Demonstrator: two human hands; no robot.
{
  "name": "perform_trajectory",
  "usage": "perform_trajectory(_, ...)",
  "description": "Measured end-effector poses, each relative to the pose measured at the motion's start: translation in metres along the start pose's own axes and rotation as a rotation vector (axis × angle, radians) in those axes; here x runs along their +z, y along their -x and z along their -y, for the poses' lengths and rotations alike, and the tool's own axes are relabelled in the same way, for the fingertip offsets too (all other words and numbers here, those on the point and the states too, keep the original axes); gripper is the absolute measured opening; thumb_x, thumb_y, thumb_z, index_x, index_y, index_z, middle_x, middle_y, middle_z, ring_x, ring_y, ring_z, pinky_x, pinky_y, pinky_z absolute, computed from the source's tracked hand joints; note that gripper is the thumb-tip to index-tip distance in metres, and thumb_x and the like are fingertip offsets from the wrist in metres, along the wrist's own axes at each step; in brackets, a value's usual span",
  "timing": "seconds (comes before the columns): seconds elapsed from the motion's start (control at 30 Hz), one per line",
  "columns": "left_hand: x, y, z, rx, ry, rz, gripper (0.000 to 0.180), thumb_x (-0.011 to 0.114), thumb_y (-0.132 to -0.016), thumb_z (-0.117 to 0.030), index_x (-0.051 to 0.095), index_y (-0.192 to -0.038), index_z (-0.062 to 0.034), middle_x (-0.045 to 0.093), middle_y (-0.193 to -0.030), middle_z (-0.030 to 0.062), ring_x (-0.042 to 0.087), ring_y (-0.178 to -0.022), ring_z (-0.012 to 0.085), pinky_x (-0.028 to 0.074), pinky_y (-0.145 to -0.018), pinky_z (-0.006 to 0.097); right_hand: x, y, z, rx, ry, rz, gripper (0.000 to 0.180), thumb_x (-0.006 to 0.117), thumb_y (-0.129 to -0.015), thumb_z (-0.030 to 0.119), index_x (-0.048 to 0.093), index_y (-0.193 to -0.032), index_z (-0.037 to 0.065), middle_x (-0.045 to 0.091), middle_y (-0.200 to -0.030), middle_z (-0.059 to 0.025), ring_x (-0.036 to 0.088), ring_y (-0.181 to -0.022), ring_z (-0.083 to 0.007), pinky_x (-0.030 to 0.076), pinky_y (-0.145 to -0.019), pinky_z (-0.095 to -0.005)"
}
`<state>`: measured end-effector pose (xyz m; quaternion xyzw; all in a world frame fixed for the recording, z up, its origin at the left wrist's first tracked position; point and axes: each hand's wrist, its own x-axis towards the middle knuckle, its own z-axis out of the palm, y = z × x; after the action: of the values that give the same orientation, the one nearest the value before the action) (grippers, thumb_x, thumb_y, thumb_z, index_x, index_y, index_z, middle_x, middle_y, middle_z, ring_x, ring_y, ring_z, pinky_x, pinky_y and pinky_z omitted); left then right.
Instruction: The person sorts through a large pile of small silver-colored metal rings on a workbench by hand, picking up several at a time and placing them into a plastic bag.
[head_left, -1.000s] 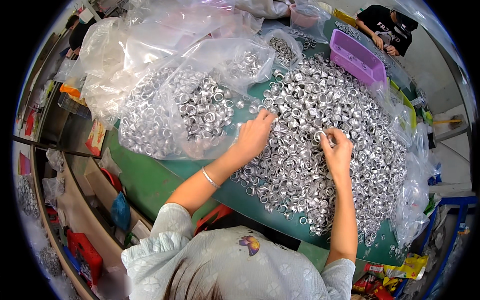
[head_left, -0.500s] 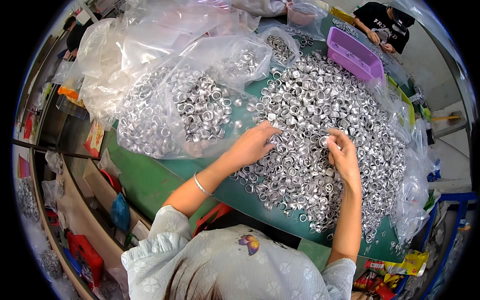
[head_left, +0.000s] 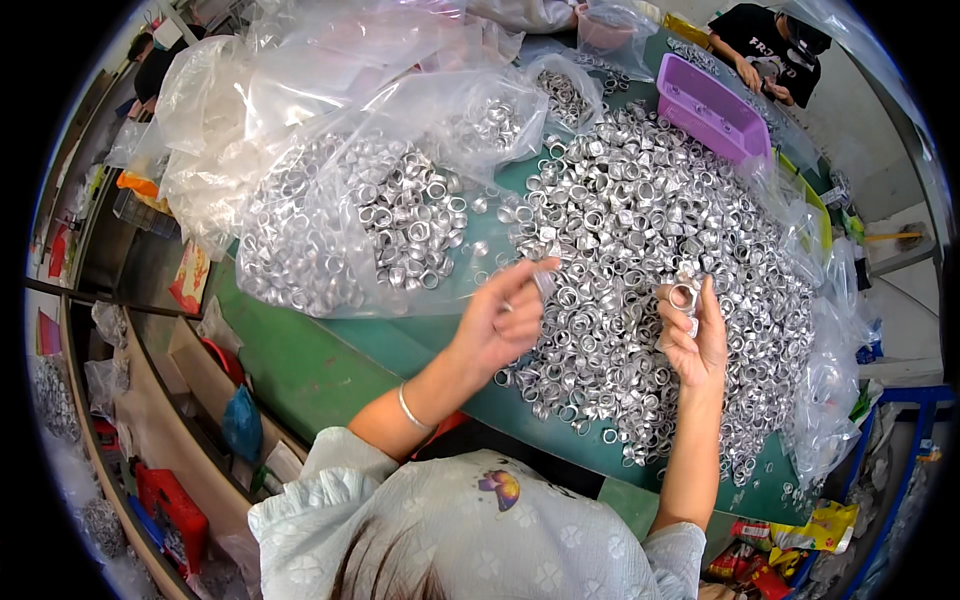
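I see the right hand has turned, showing two silver rings above the heap toward the worktop's right edge, while the left hand pinches another ring (it is blurred), so both carry pieces.

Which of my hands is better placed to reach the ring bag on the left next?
Probably your left hand: it is nearer the bag, while your right hand is farther off, over the pile, holding rings.

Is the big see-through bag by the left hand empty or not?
Not empty: the clear bag holds many silver rings, showing through its plastic and at its opening. How full, I cannot tell.
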<state>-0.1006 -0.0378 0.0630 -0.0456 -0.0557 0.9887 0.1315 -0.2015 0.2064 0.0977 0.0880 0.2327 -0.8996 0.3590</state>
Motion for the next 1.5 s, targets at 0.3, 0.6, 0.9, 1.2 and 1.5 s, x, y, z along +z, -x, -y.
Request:
perform_trajectory(0.3,-0.032,0.048,0.047,-0.207,-0.358,-0.235,0.019,0.052,-0.088,-0.01,0.057,-0.104,-0.0014,0.039,-0.06,-0.0054,0.025,-0.039,0.0013,0.017,-0.034,0.017,0.009,-0.017,-0.032,-0.945,1.885,0.034,0.017,0.066,-0.076,0.009,0.065,-0.092,0.004,0.061,-0.075,-0.0091,0.053,-0.052,-0.0193,0.043,-0.047,-0.0314)
perform_trajectory(0.6,-0.011,0.041,0.025,0.428,-1.635,-0.371,0.023,0.053,-0.086,-0.005,0.058,-0.107,-0.0011,0.038,-0.058,-0.0076,0.03,-0.043,0.0,0.022,-0.039,0.017,0.015,-0.02,-0.044,-0.637,2.177,-0.319,0.013,0.066,-0.071,0.009,0.066,-0.082,0.003,0.062,-0.082,-0.0146,0.061,-0.065,-0.0282,0.048,-0.061,-0.0368)
perform_trajectory(0.9,-0.006,0.028,0.033,0.103,-0.23,-0.249,0.021,0.048,-0.087,-0.014,0.055,-0.102,-0.0005,0.038,-0.06,-0.0035,0.031,-0.04,0.0028,0.024,-0.035,0.018,0.008,0.0,-0.044,-0.048,0.164,0.117,0.04,0.05,-0.083,0.007,0.043,-0.122,0.003,0.056,-0.101,-0.0195,0.047,-0.049,-0.015,0.033,-0.031,-0.0179)
perform_trajectory(1.2,0.062,-0.018,-0.073,1.368,-0.282,-0.375,0.028,0.05,-0.083,-0.012,0.044,-0.107,0.0024,0.048,-0.085,0.0085,0.048,-0.076,0.0196,0.043,-0.073,0.035,0.092,-0.114,-0.121,0.218,0.251,0.141,0.037,0.056,-0.089,0.033,0.051,-0.109,0.003,0.055,-0.102,-0.0134,0.055,-0.079,-0.0194,0.044,-0.057,-0.0279)
perform_trajectory(1.5,0.062,-0.017,-0.058,1.429,-0.824,-0.551,0.065,0.054,-0.081,-0.012,0.019,-0.133,0.0027,0.028,-0.134,0.0193,0.026,-0.128,0.0273,0.007,-0.108,0.049,0.091,-0.091,-0.117,0.169,1.109,0.461,0.04,0.05,-0.092,0.024,0.049,-0.122,-0.002,0.053,-0.122,-0.0126,0.055,-0.106,-0.0208,0.045,-0.086,-0.0331)
